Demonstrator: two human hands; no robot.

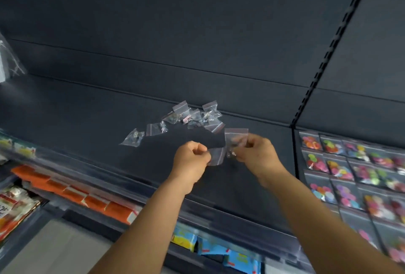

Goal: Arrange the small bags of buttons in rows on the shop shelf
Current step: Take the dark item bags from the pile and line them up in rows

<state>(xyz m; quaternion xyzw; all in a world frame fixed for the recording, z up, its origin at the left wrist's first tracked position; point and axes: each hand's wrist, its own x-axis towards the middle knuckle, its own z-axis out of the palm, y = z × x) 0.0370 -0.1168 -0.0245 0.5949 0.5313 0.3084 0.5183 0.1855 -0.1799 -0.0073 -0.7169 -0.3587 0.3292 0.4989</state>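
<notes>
Overhead, both hands pinching small bags, left hand (192, 153), right hand (255, 148), dark shelf (87, 120)

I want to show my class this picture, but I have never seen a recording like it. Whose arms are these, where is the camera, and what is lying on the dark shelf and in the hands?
There is no machine here: the camera sits on a person's head and looks down along their two bare arms. The left hand pinches one small clear bag, and the right hand pinches another clear bag; the blur hides what is inside. On the dark shelf behind the hands lies a loose heap of small bags, and two bags sit apart to its left. On the neighbouring shelf to the right, packets of coloured buttons lie in neat rows.
</notes>
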